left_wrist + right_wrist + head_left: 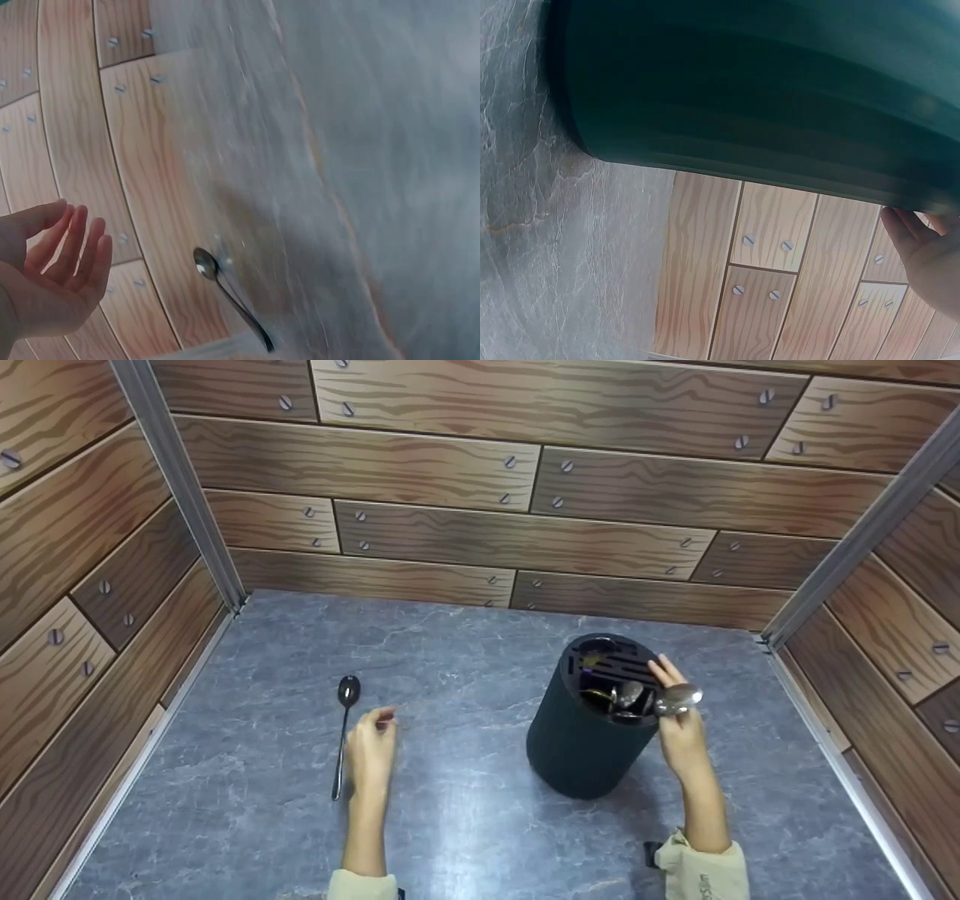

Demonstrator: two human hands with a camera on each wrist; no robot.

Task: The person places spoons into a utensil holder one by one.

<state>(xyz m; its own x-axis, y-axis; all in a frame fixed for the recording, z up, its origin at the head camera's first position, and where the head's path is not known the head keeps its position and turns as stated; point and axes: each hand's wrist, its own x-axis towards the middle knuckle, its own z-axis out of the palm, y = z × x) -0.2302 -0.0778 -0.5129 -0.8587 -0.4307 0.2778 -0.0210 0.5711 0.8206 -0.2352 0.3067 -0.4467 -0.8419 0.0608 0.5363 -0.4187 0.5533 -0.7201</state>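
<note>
A dark green cylindrical utensil holder (581, 750) with a slotted top stands on the table, right of the middle. Several metal utensils sit in its front opening, among them a spoon (679, 699) whose bowl leans out over the rim above my right hand. That right hand (682, 739) touches the holder's right side near the top, with fingertips along the rim; the right wrist view shows its fingers (904, 229) against the wall. My left hand (373, 746) holds nothing, its fingers loosely bent above the table. Just left of it lies a long-handled dark spoon (349, 691), bowl toward the back.
The grey marbled table (465, 675) is enclosed by wood-patterned panels (435, 525) at the back and both sides. Metal posts (180, 480) stand in the back corners.
</note>
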